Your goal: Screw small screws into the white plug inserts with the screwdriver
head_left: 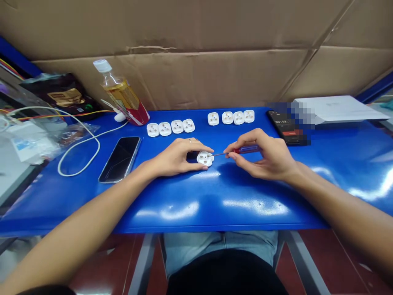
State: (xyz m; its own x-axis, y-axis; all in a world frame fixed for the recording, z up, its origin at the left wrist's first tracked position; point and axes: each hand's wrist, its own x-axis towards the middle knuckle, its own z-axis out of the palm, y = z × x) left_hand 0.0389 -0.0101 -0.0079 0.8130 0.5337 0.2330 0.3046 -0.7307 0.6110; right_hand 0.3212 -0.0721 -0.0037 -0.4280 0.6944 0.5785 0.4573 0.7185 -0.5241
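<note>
My left hand (pixel 184 155) grips a white plug housing (pixel 205 159) between thumb and fingers, low over the middle of the table. Small metal parts show inside this housing. In my right hand (pixel 260 155) is a screwdriver (pixel 248 149) with a red handle, its thin shaft pointing left. The tip meets the right side of the housing; whether it sits on a screw is too small to tell. Behind my hands, similar white housings stand in two rows, a left row (pixel 165 128) and a right row (pixel 227 118), with metal parts inside.
A phone (pixel 120 159) and white cable (pixel 98 143) lie left. Behind them stand a tilted bottle (pixel 125 96) and a dark bag (pixel 66 96). Another phone (pixel 287 131), showing a timer, lies right beside a white box (pixel 340 108). Cardboard (pixel 215 78) walls the back of the blue table (pixel 190 209).
</note>
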